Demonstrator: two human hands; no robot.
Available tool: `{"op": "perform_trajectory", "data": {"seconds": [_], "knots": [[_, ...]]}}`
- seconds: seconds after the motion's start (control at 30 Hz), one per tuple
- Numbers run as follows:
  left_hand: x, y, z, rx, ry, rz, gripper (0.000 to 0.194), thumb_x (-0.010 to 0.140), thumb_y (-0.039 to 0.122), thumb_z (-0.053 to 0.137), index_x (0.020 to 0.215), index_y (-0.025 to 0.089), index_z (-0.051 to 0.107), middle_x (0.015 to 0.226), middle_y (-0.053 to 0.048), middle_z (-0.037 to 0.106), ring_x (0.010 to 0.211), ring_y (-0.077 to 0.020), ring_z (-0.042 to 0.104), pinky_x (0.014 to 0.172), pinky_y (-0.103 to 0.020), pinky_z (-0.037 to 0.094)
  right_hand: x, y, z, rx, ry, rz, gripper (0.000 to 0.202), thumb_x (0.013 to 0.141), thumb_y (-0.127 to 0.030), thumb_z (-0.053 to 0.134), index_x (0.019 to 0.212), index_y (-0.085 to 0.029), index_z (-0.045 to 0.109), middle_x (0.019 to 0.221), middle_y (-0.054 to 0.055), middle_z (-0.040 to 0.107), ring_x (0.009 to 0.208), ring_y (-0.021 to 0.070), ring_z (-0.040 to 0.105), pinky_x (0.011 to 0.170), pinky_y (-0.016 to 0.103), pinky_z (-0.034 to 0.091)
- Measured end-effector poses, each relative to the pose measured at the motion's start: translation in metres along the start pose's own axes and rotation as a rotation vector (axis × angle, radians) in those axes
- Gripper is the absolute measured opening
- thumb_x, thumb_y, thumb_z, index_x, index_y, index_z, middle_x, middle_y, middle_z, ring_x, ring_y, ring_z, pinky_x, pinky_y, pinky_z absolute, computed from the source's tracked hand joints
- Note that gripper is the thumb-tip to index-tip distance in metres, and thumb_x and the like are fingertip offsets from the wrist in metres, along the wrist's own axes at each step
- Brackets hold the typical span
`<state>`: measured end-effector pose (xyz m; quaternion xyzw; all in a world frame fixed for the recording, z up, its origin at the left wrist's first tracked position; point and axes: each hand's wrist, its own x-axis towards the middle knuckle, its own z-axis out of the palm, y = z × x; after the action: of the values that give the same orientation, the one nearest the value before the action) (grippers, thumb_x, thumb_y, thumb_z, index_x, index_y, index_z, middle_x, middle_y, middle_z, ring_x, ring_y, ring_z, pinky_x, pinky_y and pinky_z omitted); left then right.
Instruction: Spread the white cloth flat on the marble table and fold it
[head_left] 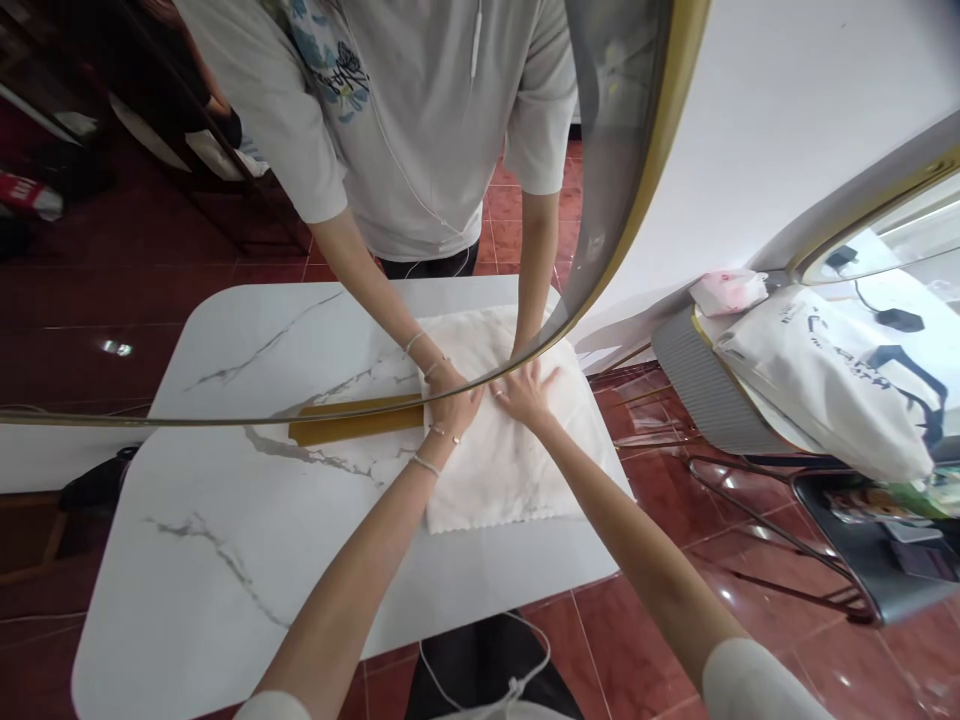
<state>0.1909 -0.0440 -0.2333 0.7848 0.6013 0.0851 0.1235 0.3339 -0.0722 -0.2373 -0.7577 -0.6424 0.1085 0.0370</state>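
Observation:
A white cloth (495, 480) with a scalloped front edge lies flat on the right part of the marble-patterned white table (247, 540). On its upper left part rests my left hand (452, 408), with bracelets at the wrist; its far fingers are partly hidden at the mirror's edge. My right hand (527, 395) presses on the cloth to the right, fingers spread, a ring on one finger. The two hands are close but apart.
A large gold-rimmed mirror (637, 240) stands across the table's far side and reflects my torso and arms. At the right, a grey side stand (697, 385) holds a white printed bag (825, 370) and a pink-white plastic bag (729, 291). A dark chair (862, 590) stands below them.

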Motion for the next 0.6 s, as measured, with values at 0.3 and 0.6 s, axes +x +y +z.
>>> {"op": "perform_trajectory", "data": {"seconds": [0.3, 0.6], "knots": [[-0.044, 0.001, 0.004, -0.057, 0.082, 0.104, 0.051, 0.095, 0.036, 0.037, 0.136, 0.009, 0.049, 0.139, -0.020, 0.053, 0.135, -0.0354, 0.041, 0.112, -0.053, 0.030, -0.046, -0.006, 0.017, 0.024, 0.142, 0.001, 0.056, 0.096, -0.051, 0.036, 0.149, -0.032, 0.033, 0.161, 0.011, 0.017, 0.147, 0.0370, 0.005, 0.104, 0.077, 0.004], [-0.063, 0.011, 0.015, -0.118, 0.107, 0.273, 0.054, 0.091, 0.019, 0.044, 0.143, 0.034, 0.043, 0.156, -0.005, 0.032, 0.144, -0.0344, 0.026, 0.117, -0.059, 0.019, -0.059, 0.027, 0.021, 0.103, 0.236, 0.125, 0.055, 0.095, -0.056, 0.036, 0.144, -0.031, 0.042, 0.157, 0.013, 0.025, 0.143, 0.0359, 0.019, 0.104, 0.076, 0.008]]}}
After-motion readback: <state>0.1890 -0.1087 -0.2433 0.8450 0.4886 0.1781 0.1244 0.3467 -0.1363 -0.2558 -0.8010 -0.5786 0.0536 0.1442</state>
